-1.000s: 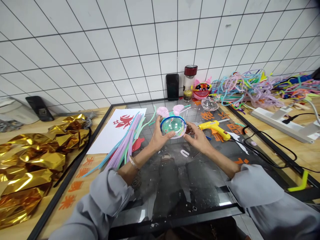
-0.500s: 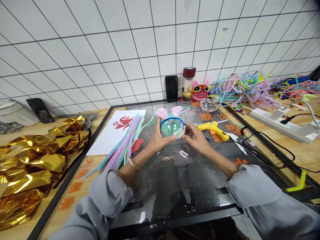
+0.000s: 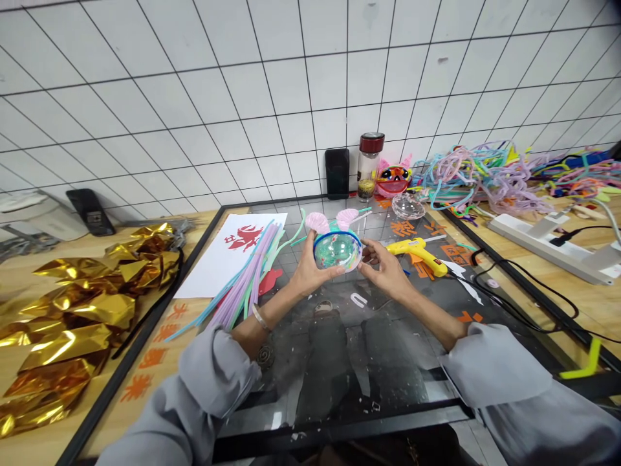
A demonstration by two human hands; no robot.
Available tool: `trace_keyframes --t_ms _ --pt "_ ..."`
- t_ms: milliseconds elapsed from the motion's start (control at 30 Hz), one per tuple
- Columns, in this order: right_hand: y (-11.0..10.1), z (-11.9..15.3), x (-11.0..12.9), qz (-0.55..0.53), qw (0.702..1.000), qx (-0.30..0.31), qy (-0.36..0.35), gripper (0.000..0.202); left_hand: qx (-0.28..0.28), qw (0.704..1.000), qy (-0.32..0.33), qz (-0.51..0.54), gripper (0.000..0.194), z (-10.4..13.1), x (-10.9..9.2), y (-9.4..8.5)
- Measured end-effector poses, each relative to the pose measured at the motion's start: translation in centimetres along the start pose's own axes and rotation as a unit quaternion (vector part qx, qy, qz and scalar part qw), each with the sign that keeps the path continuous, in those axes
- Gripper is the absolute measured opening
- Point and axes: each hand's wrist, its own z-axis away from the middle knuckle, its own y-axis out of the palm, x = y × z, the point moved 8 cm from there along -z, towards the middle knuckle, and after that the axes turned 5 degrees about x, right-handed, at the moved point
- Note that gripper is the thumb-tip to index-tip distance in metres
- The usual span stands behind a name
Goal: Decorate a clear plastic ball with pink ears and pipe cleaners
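A clear plastic dome [image 3: 338, 251] with a blue rim and green colouring inside is held up above the glass tabletop. Two pink ear shapes [image 3: 347, 218] stand behind its upper edge. My left hand [image 3: 310, 266] is closed round the dome's left side, thumb along the lower edge. At the right side, my right hand [image 3: 383, 265] grips the rim between thumb and fingers. Just right of that hand lies a yellow glue gun [image 3: 421, 253]. A small white U-shaped piece [image 3: 358, 300] rests on the glass below the dome.
Pipe cleaners [image 3: 245, 275] lie across white paper [image 3: 213, 259] at left, near gold foil [image 3: 97, 304]. At the back stand a phone [image 3: 337, 173], a lidded bottle [image 3: 369, 169] and a pink animal-faced dome [image 3: 392, 180]. A power strip [image 3: 557, 249] and black cables [image 3: 524, 310] are at right.
The camera view has shifted slightly, so the scene sits a little further right and lower. Both hands keep hold of the dome, which appears tilted slightly differently.
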Motion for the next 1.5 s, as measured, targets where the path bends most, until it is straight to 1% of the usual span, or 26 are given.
trace_keyframes --t_ms 200,400,467,567,633,700,1000,1267,1400,1500 --pt "-0.1 0.1 0.2 -0.007 1.0 -0.005 0.002 0.052 -0.002 1.0 -0.003 0.013 0.124 0.1 0.3 0.0" --pt "-0.5 0.4 0.1 0.008 1.0 -0.008 0.022 0.049 0.006 0.999 -0.035 0.005 0.12 0.4 0.5 0.2" --pt "-0.5 0.6 0.2 0.016 1.0 -0.005 0.024 0.046 0.01 0.999 -0.032 0.013 0.12 0.3 0.4 0.3" --pt "-0.5 0.8 0.4 0.029 0.999 0.002 0.013 0.039 0.015 0.999 -0.023 0.028 0.119 0.3 0.4 0.4" --pt "-0.4 0.9 0.6 0.041 0.999 0.009 0.001 0.036 0.016 0.999 -0.035 0.027 0.119 0.3 0.6 0.5" --pt "-0.2 1.1 0.6 0.054 0.998 0.016 -0.007 0.036 0.015 0.998 -0.047 0.025 0.12 0.5 0.8 0.5" --pt "-0.4 1.7 0.2 0.067 0.998 0.017 -0.005 0.041 0.016 0.997 -0.052 0.051 0.118 0.7 0.9 0.8" --pt "-0.4 1.9 0.4 0.053 0.998 0.02 -0.003 0.041 0.028 0.998 -0.032 0.053 0.116 0.7 0.0 0.8" --pt "-0.6 2.0 0.6 0.051 0.998 0.024 0.003 0.039 0.033 0.998 -0.027 0.047 0.116 0.8 0.3 0.9" --pt "-0.6 2.1 0.6 0.051 0.998 0.022 0.008 0.039 0.041 0.998 -0.033 0.04 0.12 0.9 0.6 0.9"
